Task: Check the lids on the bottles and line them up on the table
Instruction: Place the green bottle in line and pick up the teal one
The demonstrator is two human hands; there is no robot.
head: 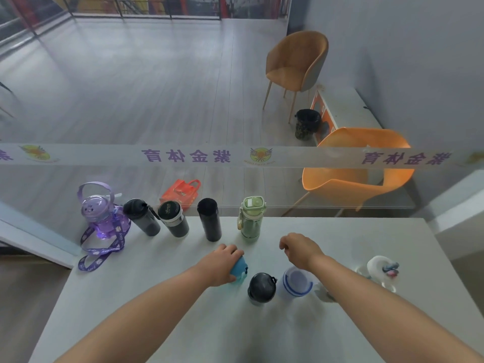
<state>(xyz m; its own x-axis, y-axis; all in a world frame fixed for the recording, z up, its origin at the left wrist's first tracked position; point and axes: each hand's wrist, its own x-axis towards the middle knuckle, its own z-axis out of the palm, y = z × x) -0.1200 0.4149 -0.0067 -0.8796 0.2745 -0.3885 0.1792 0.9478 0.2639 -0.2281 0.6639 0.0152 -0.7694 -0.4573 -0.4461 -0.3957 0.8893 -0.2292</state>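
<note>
Along the far edge of the white table stand a purple bottle with a strap, a dark bottle, a black tumbler, a tall black flask and a green bottle. My left hand grips the top of a blue bottle in the nearer group. Beside it stand a black-lidded bottle and a white bottle with blue rings. A clear bottle with a white character lid stands at the right. My right hand hovers loosely curled above the table, holding nothing.
A glass barrier with a printed white band runs just behind the table's far edge. Beyond it are two orange chairs, a red bag on the floor and a dark bin.
</note>
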